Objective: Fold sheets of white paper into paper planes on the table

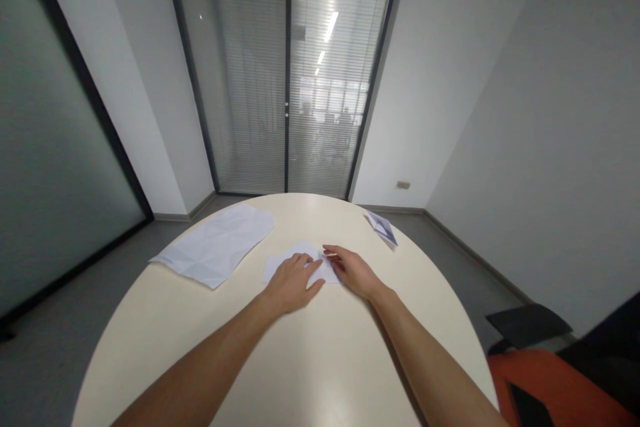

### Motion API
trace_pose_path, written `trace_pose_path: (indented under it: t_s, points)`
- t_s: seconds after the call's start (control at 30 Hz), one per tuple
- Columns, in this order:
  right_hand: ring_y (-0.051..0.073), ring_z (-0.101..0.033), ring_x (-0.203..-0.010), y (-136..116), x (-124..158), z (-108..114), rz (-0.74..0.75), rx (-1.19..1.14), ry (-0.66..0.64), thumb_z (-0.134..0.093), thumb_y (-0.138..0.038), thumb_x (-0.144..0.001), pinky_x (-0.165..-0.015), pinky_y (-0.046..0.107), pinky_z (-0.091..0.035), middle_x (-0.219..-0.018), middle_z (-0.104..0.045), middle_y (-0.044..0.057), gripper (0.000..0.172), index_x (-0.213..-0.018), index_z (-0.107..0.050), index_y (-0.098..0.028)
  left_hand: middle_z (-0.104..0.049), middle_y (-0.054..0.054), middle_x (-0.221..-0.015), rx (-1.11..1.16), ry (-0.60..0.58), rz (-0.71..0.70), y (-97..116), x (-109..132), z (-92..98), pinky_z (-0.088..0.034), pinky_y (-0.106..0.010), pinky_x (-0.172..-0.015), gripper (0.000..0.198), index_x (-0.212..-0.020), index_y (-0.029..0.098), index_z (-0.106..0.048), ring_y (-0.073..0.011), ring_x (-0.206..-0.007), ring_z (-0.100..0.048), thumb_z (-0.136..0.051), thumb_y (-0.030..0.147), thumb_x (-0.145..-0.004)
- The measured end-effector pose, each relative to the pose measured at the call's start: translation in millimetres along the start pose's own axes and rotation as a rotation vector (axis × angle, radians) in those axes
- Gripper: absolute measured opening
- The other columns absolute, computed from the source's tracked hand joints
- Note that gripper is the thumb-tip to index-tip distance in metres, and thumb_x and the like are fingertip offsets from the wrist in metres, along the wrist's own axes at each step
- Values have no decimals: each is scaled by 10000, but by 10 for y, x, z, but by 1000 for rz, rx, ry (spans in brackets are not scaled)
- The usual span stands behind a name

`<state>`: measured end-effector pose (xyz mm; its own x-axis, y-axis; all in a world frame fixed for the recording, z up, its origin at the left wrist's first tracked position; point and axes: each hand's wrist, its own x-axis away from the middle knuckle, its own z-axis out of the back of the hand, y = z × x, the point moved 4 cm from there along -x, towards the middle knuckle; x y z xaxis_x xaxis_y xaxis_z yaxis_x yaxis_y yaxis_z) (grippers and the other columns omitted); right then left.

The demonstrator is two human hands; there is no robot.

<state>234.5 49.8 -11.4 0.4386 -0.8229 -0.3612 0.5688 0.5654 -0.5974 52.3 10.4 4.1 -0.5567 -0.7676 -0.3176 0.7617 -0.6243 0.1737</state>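
Observation:
A small folded piece of white paper (328,272) lies on the table in front of me, partly covered by both hands. My left hand (293,282) rests flat on it, palm down, with its fingers stretched towards the right and the thumb apart. From the other side, my right hand (353,271) reaches in with bent fingers at the paper's upper right part. Its fingertips meet what looks like a raised bit of the paper, close to the left fingertips. The exact grip there is too small to see clearly.
On the round table (310,360), a large creased white sheet (220,243) lies at the left edge. A folded printed card (383,228) stands near the right edge. An orange chair (555,387) with black armrests is at the lower right. A glass partition with blinds (250,80) stands beyond.

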Motion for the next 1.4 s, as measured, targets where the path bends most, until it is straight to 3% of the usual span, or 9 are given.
trace_pose_path:
  t_s: [0.2,0.43,0.7,0.87,1.0,1.2,1.4]
  points:
    - [217,-638,-1068,-54,7,48,-3,185,-1,-529,-177,-909,-975,357,-489,-1185,-703,104,394,-1293,-618,-180,-617,-119,-1265,10,-1,-17,-23,3,-22,-444,-420,-1033,451,-1332,199,-568,-277,-1185,-542,-466,443,-966]
    - [214,-628,-1003,-120,0,138,10,394,-51,-492,-154,-925,-915,306,-470,-1075,-750,67,332,-1169,-711,-208,-534,-113,-1448,74,-49,-47,-68,7,-107,-343,-405,-1159,453,-1310,149,-578,-275,-1359,-453,-465,429,-972]
    - [203,-625,-1018,-263,-10,67,-33,472,-96,-465,-194,-961,-938,285,-444,-1107,-725,85,279,-970,-744,-184,-525,-98,-1464,99,-55,-76,-64,0,-101,-338,-394,-1170,431,-1311,162,-600,-252,-1373,-443,-456,403,-985]
    - [239,-590,-1123,-352,9,-6,17,561,-177,-439,-320,-1000,-1005,349,-406,-1226,-670,125,297,-1075,-675,-156,-519,-88,-1469,101,-21,-66,-85,-2,-154,-319,-399,-1179,413,-1326,190,-591,-229,-1382,-431,-422,388,-1005]
    - [259,-542,-1225,-329,19,-17,-12,582,-208,-395,-370,-1019,-1043,382,-381,-1370,-584,151,359,-1189,-621,-148,-590,-87,-1387,96,46,-7,-116,-18,-145,-381,-382,-1129,386,-1256,198,-647,-228,-1309,-499,-402,373,-1015]
    - [268,-587,-1144,-351,25,56,-32,596,-227,-420,-346,-1008,-1030,383,-395,-1292,-636,136,302,-1074,-653,-166,-716,-85,-1071,-11,87,173,-230,-71,-17,-471,-376,-953,322,-976,192,-742,-240,-1035,-616,-432,278,-989]
    - [289,-580,-1138,-373,55,65,-45,586,-206,-443,-345,-992,-1015,415,-406,-1334,-611,153,303,-1124,-642,-159,-697,-94,-1042,-78,62,324,-362,-47,53,-460,-395,-900,235,-919,204,-733,-271,-1050,-583,-508,264,-945]
